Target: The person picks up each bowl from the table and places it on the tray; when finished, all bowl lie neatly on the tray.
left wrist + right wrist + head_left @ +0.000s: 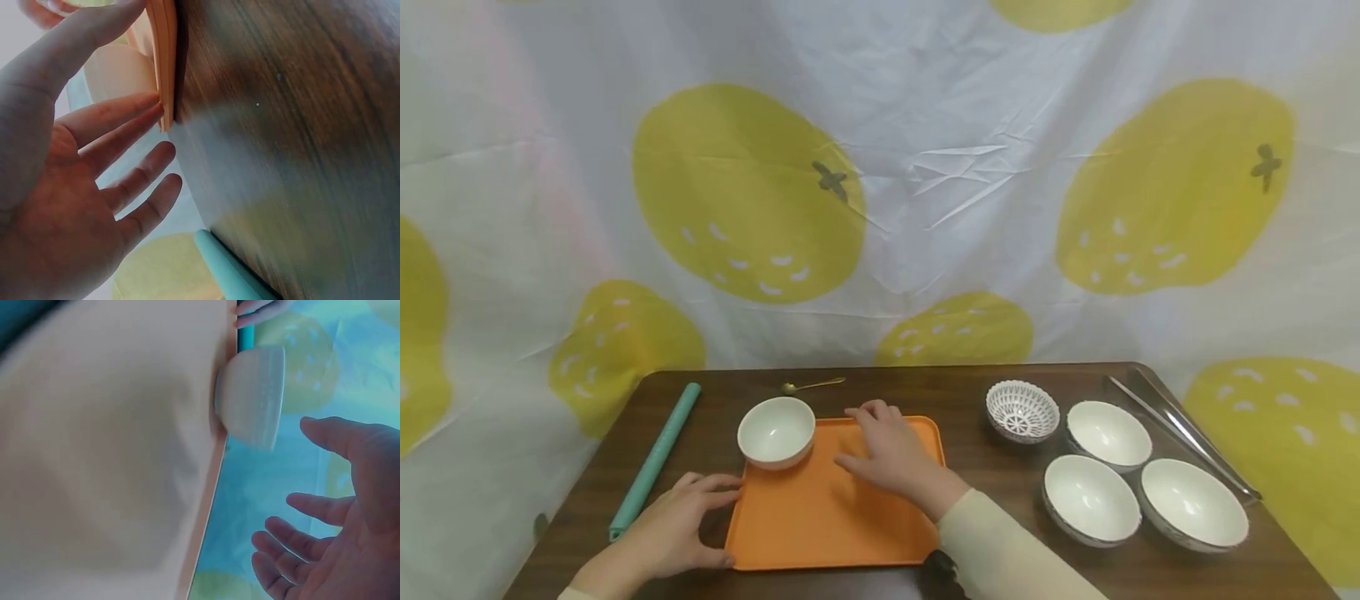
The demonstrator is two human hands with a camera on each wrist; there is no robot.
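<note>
An orange tray [835, 517] lies on the dark wooden table, with a pale bowl [777, 433] standing upright at its back left corner. My left hand [673, 525] is at the tray's left side, thumb and fingertips spread along the rim. In the left wrist view, the index and middle fingertips meet the tray edge [164, 69] while the other fingers are apart from it. Over the tray's right half hovers my right hand [891, 450], fingers loosely extended and holding nothing. The right wrist view shows a gap between its thumb and the bowl [253, 394].
A rolled green mat [655, 462] lies left of the tray, and a small gold spoon [812, 385] behind it. To the right stand a patterned bowl [1022, 412] and several white bowls [1092, 500], with metal chopstick-like rods [1183, 437] beyond. A lemon-print cloth [955, 208] hangs behind the table.
</note>
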